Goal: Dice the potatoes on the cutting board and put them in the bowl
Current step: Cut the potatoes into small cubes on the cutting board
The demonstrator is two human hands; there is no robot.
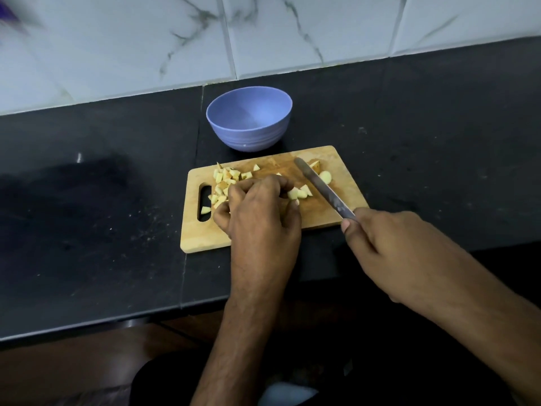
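Steel blade first: your right hand (377, 238) is curled round the handle of the long plain metal knife (322, 187), which runs from that hand up and to the left across the right half of the pale wooden cutting board with a slot handle (205, 238). Its tip lies near the board's far edge, beside two larger uncut potato pieces (322, 174), one with skin showing.

Your left hand (260, 212) rests on the middle of the board, fingers curled down over a few pale potato chunks (300, 193) that show at the fingertips. Whether it pinches them or only steadies them, I cannot tell; the grip is hidden beneath the knuckles.

The relation that matters: those chunks sit between your left fingertips and the blade, just left of the knife's edge. The blade's long axis runs diagonally, so in my judgement the next cut comes down close to your fingertips. Keep them tucked.

Left of that hand, a heap of small diced potato cubes (225, 180) lies near the slot. None is in the round lavender plastic bowl (248, 136), which stands on the black stone bench (102, 230) just beyond the board's far edge, nearer your left hand.

No brand, label or writing can be read anywhere.
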